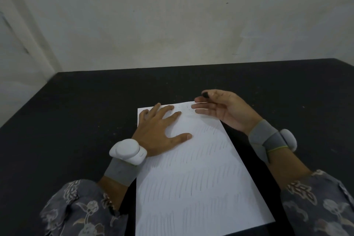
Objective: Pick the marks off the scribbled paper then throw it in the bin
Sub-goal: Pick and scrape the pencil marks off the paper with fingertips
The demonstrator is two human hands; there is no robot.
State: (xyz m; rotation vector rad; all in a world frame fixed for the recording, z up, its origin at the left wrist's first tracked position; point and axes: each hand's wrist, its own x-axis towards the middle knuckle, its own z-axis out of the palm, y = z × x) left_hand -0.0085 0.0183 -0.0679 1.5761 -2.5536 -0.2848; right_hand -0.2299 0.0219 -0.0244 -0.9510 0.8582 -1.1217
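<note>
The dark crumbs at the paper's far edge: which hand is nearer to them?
Right. The right hand hovers with fingertips just beside the crumbs, pinching a small dark eraser. The left hand lies flat on the paper, its fingertips a little further off.

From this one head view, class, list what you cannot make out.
- Bin: outside the head view.
- Paper: near edge cut off by the frame's bottom; a far corner hidden under the right hand.
- Dark object pinched by the right hand: too small to identify.
- Paper under the left hand: covered.
</note>
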